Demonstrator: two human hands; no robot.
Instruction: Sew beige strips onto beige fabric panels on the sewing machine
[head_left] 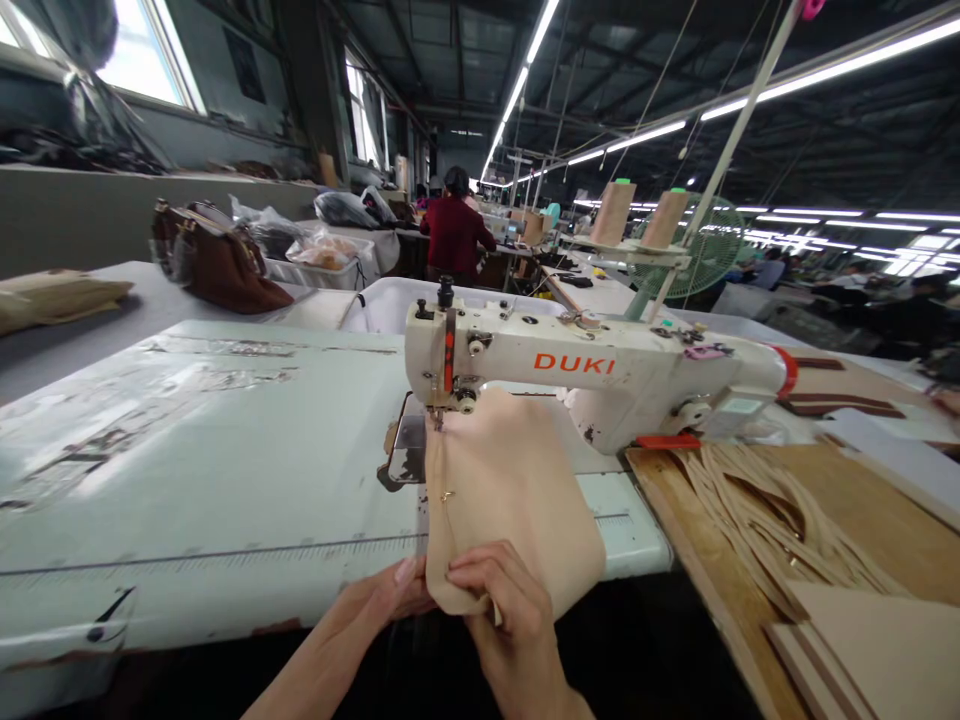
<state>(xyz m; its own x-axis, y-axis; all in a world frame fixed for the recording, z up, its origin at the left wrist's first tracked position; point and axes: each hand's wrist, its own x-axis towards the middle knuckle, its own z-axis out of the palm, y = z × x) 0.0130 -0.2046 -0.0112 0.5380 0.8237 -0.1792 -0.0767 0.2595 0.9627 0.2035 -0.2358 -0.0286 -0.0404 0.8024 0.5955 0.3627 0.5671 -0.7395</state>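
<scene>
A beige panel (525, 490), which looks like leather or fabric, lies under the needle area of a white sewing machine (517, 350) and hangs over the front edge of the table. Along its left side runs a narrow strip with a small gold-coloured metal piece (448, 496). My left hand (390, 592) is at the panel's lower left edge, thumb beside it and fingertips hidden behind it. With fingers bent, my right hand (510, 600) pinches the panel and the strip's loose end near the lower left corner.
To the right, a wooden board (720, 560) carries beige straps (772, 520) and stacked beige panels (885, 640). Thread cones (613, 213) stand behind the machine. A brown bag (217, 260) sits at the back left. Farther off, a person in red (456, 235) faces away.
</scene>
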